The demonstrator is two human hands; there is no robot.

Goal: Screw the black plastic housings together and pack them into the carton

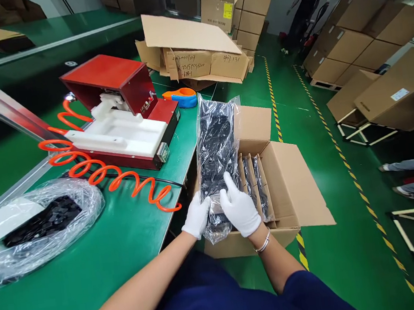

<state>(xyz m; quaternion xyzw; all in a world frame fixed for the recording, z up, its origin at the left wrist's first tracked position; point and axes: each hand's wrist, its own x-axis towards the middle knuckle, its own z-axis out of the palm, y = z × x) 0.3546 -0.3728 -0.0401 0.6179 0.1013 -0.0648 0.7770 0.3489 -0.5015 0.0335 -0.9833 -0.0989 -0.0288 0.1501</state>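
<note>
Between my two white-gloved hands is a long black part in a clear plastic bag [218,148], tilted over the left side of an open cardboard box [284,185]. My left hand [198,215] is closed on the bag's lower left edge, thumb on top. My right hand [239,206] grips its lower right side, with the index finger stretched along the front. Inside the box, several bagged black parts [260,183] stand upright between cardboard dividers [266,188]. What the black part exactly is, I cannot make out through the shiny plastic.
On the green table [128,250] stand a red machine with a white fixture [123,120], a coiled orange hose [119,178] and a plastic bag holding black parts [41,220]. A blue-orange tape dispenser [181,99] lies behind. Flattened cartons [194,51] and stacked boxes [351,36] surround; a person [307,4] stands far off.
</note>
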